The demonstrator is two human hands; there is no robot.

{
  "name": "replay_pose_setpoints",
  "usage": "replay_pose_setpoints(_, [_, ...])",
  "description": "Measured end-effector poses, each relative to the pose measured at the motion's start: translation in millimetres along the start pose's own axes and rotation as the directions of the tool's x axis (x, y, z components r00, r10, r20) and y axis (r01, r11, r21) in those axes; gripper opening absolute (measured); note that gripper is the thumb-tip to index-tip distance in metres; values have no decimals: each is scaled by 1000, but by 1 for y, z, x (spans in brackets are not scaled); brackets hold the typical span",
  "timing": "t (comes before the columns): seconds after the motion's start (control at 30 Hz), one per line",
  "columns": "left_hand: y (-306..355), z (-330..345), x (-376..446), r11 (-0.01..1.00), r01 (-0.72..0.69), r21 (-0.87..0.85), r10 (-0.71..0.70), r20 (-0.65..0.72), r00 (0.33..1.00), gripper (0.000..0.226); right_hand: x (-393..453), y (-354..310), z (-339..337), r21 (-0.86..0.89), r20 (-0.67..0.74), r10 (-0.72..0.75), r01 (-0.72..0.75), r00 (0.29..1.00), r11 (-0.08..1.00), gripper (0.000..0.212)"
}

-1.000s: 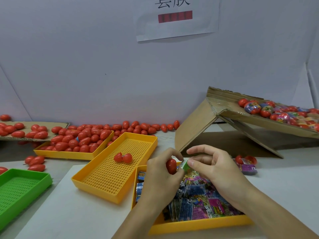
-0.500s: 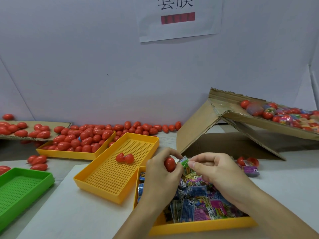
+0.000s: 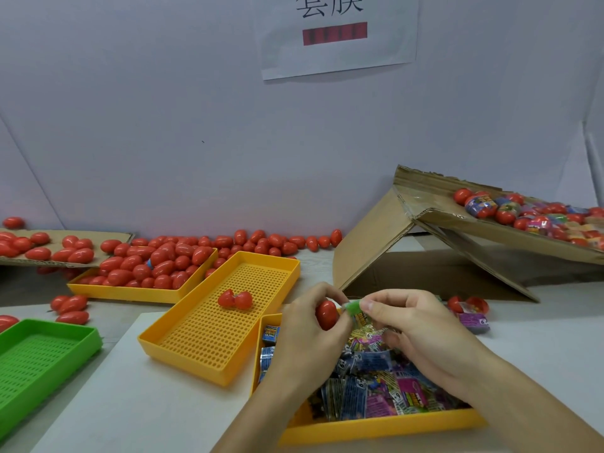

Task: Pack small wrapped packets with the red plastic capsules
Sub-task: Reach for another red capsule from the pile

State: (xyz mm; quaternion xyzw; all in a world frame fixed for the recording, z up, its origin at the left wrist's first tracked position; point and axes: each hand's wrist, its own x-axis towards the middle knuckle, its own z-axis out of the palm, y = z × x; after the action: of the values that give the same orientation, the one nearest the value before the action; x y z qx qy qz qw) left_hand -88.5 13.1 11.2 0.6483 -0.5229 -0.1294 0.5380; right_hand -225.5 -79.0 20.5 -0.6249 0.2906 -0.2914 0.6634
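My left hand (image 3: 305,335) grips a red plastic capsule (image 3: 326,314) above the yellow tray of wrapped packets (image 3: 376,426). My right hand (image 3: 415,331) pinches a small green wrapped packet (image 3: 353,308) right at the capsule's side. The tray under both hands holds several blue, purple and yellow packets (image 3: 376,384). An open hinged red capsule (image 3: 235,299) lies in the perforated yellow tray (image 3: 196,351) to the left.
A yellow tray heaped with red capsules (image 3: 153,263) stands at the back left, with more loose along the wall. A green tray (image 3: 36,361) sits at the left edge. A cardboard box (image 3: 425,253) at right carries filled capsules (image 3: 529,217). A purple packet and capsule halves (image 3: 470,312) lie beside it.
The green packet in my right hand has moved closer against the capsule in my left hand. Both hands stay in about the same place over the packet tray.
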Motion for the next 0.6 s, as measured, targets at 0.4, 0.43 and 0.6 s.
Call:
replay_pose_setpoints(0.4, [3,2,-1,995,64,-78,-50,175,983,13,2,3,1,-229,-263,-273,215,925,949,6])
replay_pose_setpoints(0.43, [2,2,0,995,53,-86,-39,153,988,15,1,3,2,-264,-237,-287,222,928,939,7])
replay_pose_setpoints(0.6, [3,0,1,996,38,-84,-31,83,996,27,-2,1,5,-318,-168,-353,288,920,903,6])
